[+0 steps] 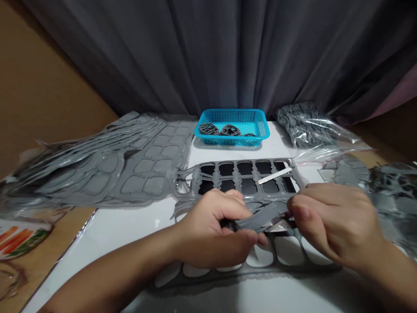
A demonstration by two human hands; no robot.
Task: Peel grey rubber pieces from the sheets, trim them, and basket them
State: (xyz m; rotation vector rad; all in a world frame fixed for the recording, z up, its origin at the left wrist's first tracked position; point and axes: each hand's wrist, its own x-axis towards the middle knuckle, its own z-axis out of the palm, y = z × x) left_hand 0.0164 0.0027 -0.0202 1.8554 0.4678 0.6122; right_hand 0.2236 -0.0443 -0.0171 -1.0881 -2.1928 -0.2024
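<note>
The blue plastic basket [228,141] has grey rings [208,129] inside. Its sides likely stop them from rolling off.

Nearer the person than the basket, the left hand [215,234] is closed around a bendy grey piece [260,217]. The right hand [342,221] is curled shut at the other end and looks like it is pinching it, but its fingertips are partly hidden. The hands are a little apart, with the grey piece between them. Maybe they hold both ends to keep it steady or pull it tight.

A grey sheet with holes [254,274] lies flat under the hands. Between it and the basket is another holey sheet [239,177], with black showing through. A thin white strip [275,175] rests across it, perhaps to be easy to reach.

Left of the basket, a pile of grey sheets [107,152] is spread out, maybe so they lie flat. Right of the basket is a clear bag [306,130] of dark grey bits, which likely keeps them together. Loose flat grey pieces [352,169] lie nearer than the bag.
</note>
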